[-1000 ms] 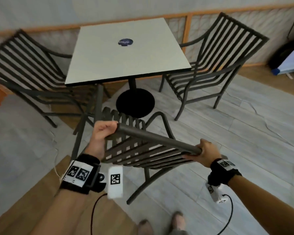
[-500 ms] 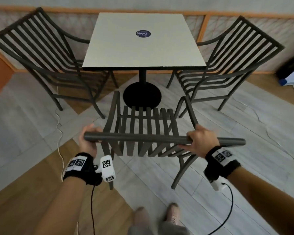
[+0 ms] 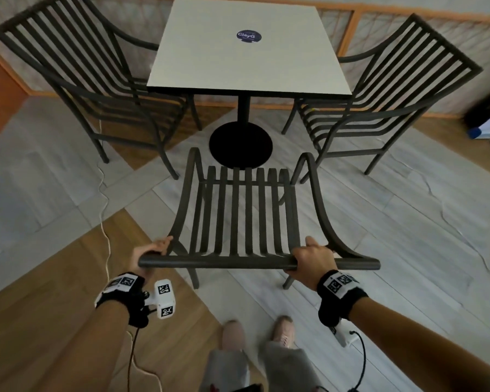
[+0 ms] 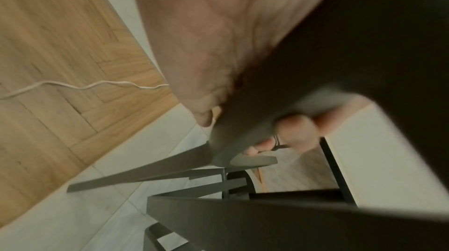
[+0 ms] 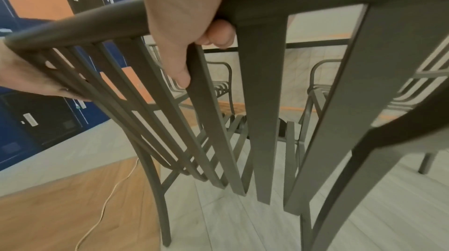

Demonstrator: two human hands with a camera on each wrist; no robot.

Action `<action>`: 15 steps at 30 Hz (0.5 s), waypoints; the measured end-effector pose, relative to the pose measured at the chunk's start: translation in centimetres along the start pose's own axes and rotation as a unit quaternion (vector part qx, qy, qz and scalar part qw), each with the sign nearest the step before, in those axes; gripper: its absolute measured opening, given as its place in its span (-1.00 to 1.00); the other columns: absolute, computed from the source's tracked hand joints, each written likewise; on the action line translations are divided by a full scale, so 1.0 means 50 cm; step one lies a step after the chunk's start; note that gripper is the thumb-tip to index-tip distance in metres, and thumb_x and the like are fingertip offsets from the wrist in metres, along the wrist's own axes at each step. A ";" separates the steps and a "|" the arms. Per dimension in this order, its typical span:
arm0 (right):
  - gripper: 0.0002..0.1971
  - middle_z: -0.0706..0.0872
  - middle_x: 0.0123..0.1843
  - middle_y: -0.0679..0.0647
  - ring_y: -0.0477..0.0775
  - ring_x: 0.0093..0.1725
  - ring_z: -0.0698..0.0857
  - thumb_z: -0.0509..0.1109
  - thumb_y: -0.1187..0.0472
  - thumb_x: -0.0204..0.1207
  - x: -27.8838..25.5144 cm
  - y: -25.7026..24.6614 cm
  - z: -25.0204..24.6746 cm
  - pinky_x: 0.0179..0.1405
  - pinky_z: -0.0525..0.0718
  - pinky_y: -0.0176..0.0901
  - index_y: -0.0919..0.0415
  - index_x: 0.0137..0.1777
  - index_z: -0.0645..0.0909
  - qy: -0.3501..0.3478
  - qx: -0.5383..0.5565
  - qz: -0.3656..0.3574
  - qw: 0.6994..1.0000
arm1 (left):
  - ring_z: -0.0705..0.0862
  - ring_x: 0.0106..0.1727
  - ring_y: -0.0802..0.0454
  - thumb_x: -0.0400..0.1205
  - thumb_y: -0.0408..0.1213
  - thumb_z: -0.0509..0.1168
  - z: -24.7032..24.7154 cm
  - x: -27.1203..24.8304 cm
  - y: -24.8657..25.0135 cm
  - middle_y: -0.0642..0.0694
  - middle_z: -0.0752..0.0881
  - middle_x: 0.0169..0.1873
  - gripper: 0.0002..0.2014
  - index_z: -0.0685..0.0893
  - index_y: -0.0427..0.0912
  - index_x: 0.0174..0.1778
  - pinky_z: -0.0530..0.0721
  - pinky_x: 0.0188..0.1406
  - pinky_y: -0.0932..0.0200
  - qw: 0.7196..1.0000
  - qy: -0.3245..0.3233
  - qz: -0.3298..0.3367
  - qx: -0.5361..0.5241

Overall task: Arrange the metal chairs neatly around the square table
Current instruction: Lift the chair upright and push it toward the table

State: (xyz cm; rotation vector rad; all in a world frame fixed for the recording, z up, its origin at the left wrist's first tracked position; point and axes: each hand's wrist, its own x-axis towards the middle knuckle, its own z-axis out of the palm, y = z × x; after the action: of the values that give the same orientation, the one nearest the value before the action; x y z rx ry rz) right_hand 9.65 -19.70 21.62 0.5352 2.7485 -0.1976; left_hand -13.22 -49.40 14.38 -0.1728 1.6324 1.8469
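Grey tile [image 3: 408,222] and wood floor [image 3: 40,321], blue-and-orange lockers [image 5: 36,101] beyond

Dark grey-brown slatted chair [image 3: 245,219] under the fingers; beyond them a cream-white table [image 3: 248,56] bearing a navy round sticker [image 3: 248,35]; floor [image 3: 408,222] pale grey and honey wood.

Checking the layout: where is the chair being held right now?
In the head view, the held chair is centred before the square table, facing its black base, between both side chairs.
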 end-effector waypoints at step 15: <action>-0.76 0.80 -0.08 -0.05 0.08 -0.07 0.75 0.24 -0.13 0.56 -0.019 0.095 0.012 -0.27 0.54 -0.13 -0.15 0.16 0.57 -0.047 -0.052 0.015 0.997 | 0.59 0.18 -0.02 0.30 -0.46 0.53 0.125 -0.071 0.119 -0.05 0.55 0.16 -0.51 0.57 0.06 0.03 0.67 0.21 0.03 0.707 -0.207 -0.064 0.673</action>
State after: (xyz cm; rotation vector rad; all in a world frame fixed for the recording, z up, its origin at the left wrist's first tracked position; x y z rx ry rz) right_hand 12.47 -15.76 21.05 0.5240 2.6411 -0.0709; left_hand -11.75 -44.98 22.47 0.6949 2.0856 0.1764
